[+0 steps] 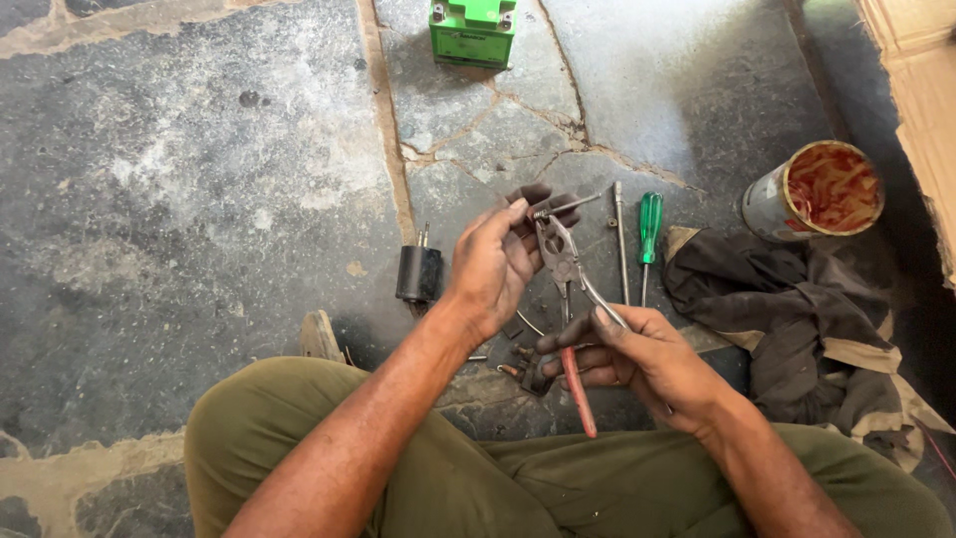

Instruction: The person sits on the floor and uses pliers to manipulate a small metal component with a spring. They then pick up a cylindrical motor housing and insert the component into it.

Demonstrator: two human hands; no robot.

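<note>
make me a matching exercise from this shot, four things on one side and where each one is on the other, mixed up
Things:
1. pliers
2. green box
3. tin can
4. green-handled screwdriver

Places:
A. at the top edge of the stone floor
B. lying on the floor just left of the dark cloth
C. held in the right hand, jaws at the small metal part in the left hand
D. standing at the right, above the dark cloth

Pairs: 1-C, 2-A, 3-D, 4-B
</note>
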